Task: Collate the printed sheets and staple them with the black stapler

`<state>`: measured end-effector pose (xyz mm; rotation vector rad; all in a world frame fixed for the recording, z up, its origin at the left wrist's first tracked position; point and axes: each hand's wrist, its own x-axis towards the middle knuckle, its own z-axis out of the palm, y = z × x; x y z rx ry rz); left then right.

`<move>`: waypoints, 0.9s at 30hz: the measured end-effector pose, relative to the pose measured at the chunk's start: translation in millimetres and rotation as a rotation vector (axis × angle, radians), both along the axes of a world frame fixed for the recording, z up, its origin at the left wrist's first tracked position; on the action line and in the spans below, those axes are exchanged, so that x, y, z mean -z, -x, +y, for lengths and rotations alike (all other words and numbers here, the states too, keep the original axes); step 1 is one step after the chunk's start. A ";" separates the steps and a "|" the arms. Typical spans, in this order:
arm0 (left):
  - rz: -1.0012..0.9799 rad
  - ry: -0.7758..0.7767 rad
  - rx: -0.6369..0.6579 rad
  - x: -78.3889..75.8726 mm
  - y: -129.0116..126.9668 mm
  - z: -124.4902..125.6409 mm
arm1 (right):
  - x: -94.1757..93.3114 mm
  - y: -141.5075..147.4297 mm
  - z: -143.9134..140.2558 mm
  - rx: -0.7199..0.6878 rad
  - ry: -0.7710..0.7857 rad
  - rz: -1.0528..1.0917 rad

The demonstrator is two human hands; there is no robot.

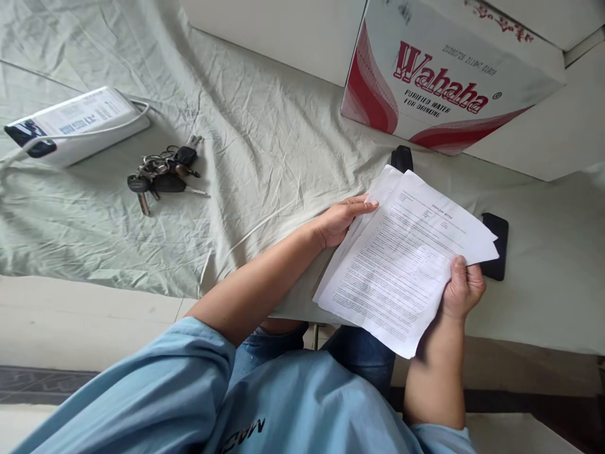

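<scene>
Pale green cloth, creased all over, covers the surface in front of a seated person in a light blue top and jeans, with tiled floor showing below its near edge. At the far left lies a white power bank with a printed label and a white cable looping from it along the cloth. Just to its right, and apart from it, sits a bunch of keys, several with black heads, fanned out on the cloth. Toward the middle, the left hand reaches in from the bare forearm, fingers stretched nearly flat along the left edge of a sheaf of printed papers, thumb apparently tucked beneath, though that part is hidden. The sheets are held tilted above the near edge of the surface and over the lap, slightly fanned so that the corners of lower sheets peek out at the top. The right hand pinches the sheaf's right edge, fingers curled closed over the front of the pages. Behind the papers two dark objects lie on the cloth, partly covered. At the upper right stands a white and red cardboard carton printed "Wahaha".
</scene>
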<state>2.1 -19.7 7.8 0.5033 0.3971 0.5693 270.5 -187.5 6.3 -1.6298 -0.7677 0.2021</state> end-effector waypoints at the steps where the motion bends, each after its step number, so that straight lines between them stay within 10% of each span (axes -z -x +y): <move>1: 0.018 -0.002 0.004 -0.7 0.2 -0.8 | 0.2 -0.1 -0.1 -0.004 -0.003 -0.001; 15: 0.051 0.052 -0.085 2.0 -2.8 -1.1 | 2.9 7.2 13.8 0.137 -0.224 0.163; 27: 0.015 0.068 -0.062 7.6 -3.0 0.4 | -7.3 7.1 4.3 0.165 -0.087 0.197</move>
